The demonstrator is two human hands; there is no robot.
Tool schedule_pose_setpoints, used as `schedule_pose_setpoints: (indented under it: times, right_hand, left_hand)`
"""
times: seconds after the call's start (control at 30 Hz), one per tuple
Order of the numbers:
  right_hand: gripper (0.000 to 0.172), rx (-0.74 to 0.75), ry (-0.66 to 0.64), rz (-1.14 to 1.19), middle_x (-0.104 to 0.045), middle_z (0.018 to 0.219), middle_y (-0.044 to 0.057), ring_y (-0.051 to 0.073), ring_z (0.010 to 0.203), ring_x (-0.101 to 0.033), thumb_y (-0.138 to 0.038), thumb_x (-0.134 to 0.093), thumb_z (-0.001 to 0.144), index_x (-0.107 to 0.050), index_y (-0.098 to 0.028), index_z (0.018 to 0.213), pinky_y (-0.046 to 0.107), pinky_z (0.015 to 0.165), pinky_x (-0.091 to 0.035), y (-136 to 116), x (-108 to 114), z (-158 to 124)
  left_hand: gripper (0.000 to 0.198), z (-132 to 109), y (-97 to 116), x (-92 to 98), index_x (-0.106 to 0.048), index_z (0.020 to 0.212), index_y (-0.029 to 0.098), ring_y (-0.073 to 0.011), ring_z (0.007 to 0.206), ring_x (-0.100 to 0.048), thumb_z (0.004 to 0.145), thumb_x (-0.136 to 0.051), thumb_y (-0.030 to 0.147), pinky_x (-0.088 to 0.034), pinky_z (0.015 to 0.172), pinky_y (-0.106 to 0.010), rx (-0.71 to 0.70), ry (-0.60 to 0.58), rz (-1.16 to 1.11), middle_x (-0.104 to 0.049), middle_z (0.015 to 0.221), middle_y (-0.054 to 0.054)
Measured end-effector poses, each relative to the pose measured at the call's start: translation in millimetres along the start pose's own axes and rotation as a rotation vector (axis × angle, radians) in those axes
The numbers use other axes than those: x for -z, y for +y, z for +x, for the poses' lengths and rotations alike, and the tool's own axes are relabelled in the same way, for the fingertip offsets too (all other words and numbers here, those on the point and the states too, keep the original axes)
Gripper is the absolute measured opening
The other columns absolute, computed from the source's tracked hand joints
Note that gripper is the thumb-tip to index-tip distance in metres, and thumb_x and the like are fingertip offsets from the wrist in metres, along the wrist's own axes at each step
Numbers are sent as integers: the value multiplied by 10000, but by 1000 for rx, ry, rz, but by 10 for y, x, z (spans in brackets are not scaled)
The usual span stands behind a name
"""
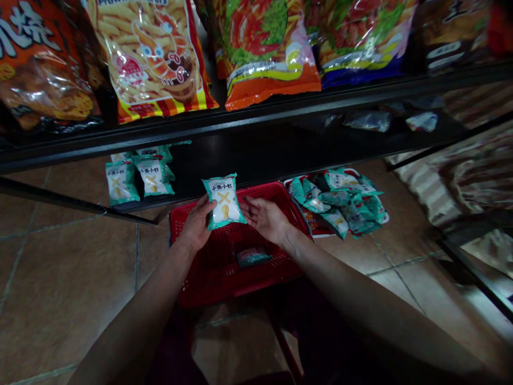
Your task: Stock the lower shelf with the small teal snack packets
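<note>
The left hand (197, 223) grasps a teal snack packet (223, 201) above the red basket (224, 267); the right hand (266, 218) touches it, released. Three packets (138, 179) stand shelved; a pile (340, 200) remains right.

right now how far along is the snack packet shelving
Done: a few teal packets stand on the low shelf. In hand: left hand holds one teal snack packet, right hand open beside it. Left: one packet in the red basket, plus a pile on the floor.
</note>
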State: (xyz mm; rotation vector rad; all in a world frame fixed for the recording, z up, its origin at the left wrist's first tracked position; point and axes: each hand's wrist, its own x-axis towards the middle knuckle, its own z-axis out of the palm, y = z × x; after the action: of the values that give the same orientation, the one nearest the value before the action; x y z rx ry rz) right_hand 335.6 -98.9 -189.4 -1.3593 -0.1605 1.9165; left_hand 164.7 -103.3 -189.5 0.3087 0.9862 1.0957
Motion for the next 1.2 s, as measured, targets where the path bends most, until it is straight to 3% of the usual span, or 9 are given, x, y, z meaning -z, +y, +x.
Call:
schedule_pose_setpoints:
  times: [0.2, 0.33, 0.5, 0.77, 1.0, 1.2]
  right_hand:
    - [115, 141, -31, -19, -679, 813, 9, 131, 775, -597, -295, -640, 773, -644, -209, 849, 252, 748, -457, -66, -7, 71]
    - [94, 193, -12, 13, -673, 767, -20, 117, 696, -577, -264, -671, 754, -643, -211, 826, 249, 677, -454, -84, -4, 70]
    - [38, 174, 67, 50, -640, 649, -39, 102, 614, -549, -178, -648, 762, -625, -187, 733, 251, 641, -450, -156, 13, 60]
    - [137, 201, 135, 95, -646, 644, -13, 105, 607, -570, -137, -565, 833, -603, -166, 705, 245, 632, -466, -229, 88, 125]
    - [123, 198, 165, 121, -656, 673, -12, 102, 629, -581, -130, -576, 824, -600, -178, 714, 233, 644, -477, -241, 115, 177]
    - [150, 192, 212, 168, -641, 647, -15, 99, 629, -574, -136, -542, 844, -579, -184, 707, 238, 669, -483, -260, 115, 191]
  left_hand:
    - [468, -77, -71, -41, -587, 1157, 168, -231, 906, -659, 696, -666, 149, -510, 806, -360, 101, -60, 116, -683, 1066, -99]
    - [466, -129, -137, -72, -598, 1147, 175, -224, 840, -667, 688, -676, 159, -513, 733, -332, 166, -85, 202, -681, 1071, -100]
    - [480, -136, -203, -45, -606, 1150, 173, -224, 856, -664, 679, -696, 172, -500, 776, -337, 181, -144, 206, -685, 1054, -100]
    - [421, -173, -173, -29, -633, 1119, 184, -246, 993, -623, 703, -687, 154, -473, 873, -388, 188, -251, 172, -647, 1157, -109]
    - [393, -195, -180, -35, -651, 1087, 185, -280, 1068, -593, 698, -693, 146, -444, 932, -474, 191, -216, 166, -625, 1194, -114]
    - [398, -181, -196, 9, -649, 1083, 196, -253, 1121, -563, 693, -700, 135, -437, 967, -452, 124, -169, 168, -611, 1223, -91]
